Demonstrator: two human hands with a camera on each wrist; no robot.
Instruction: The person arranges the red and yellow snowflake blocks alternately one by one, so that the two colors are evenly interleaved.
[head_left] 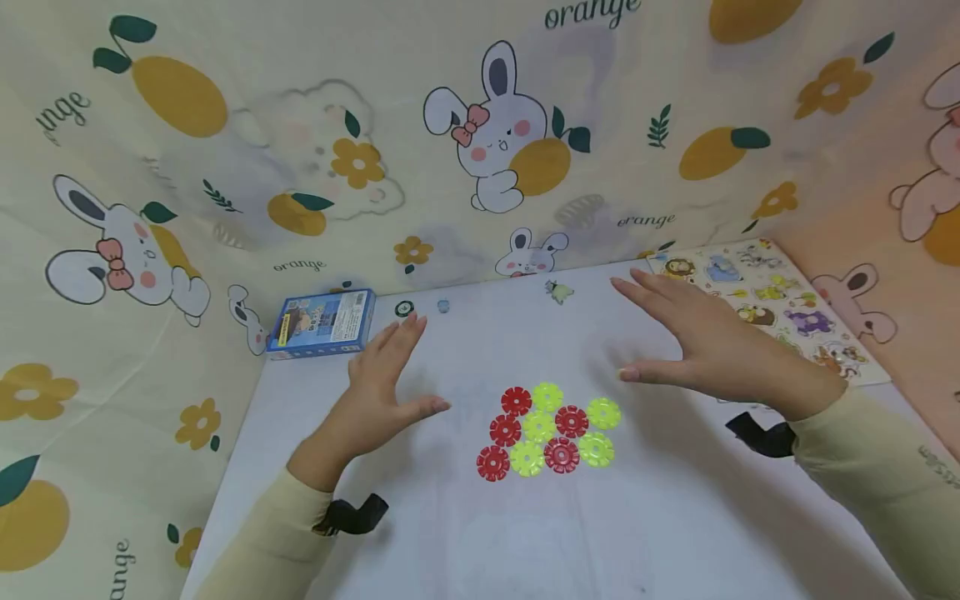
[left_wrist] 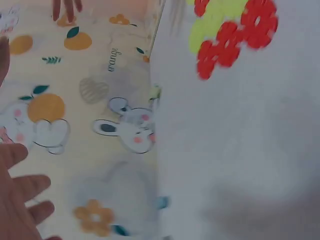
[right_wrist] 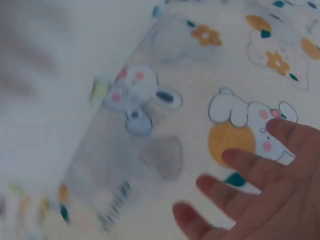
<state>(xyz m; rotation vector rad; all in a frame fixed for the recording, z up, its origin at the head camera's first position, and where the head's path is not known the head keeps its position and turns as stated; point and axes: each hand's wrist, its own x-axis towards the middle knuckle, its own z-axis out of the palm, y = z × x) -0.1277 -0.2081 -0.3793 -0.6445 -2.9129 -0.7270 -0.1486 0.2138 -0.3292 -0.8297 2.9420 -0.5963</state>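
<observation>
Red notched plastic discs (head_left: 506,430) and yellow-green ones (head_left: 538,426) lie flat in a tight cluster on the white table, in slanting columns of alternating colour. My left hand (head_left: 375,400) is held over the table to the left of them, fingers spread and thumb pointing right. On the other side, my right hand (head_left: 712,346) hovers with its fingers extended toward the middle. Neither palm holds anything. In the left wrist view the red discs (left_wrist: 259,22) appear at the top, away from the fingers. The right wrist view shows spread fingers (right_wrist: 240,167) before the patterned cloth.
A blue box (head_left: 324,323) stands at the back left. Beside it sit a small dark round piece (head_left: 404,308) and a little blue piece (head_left: 443,307). A small greenish figure (head_left: 558,291) lies at the back; an animal-picture board (head_left: 802,312) lies right. Printed cloth (head_left: 615,92) walls the table.
</observation>
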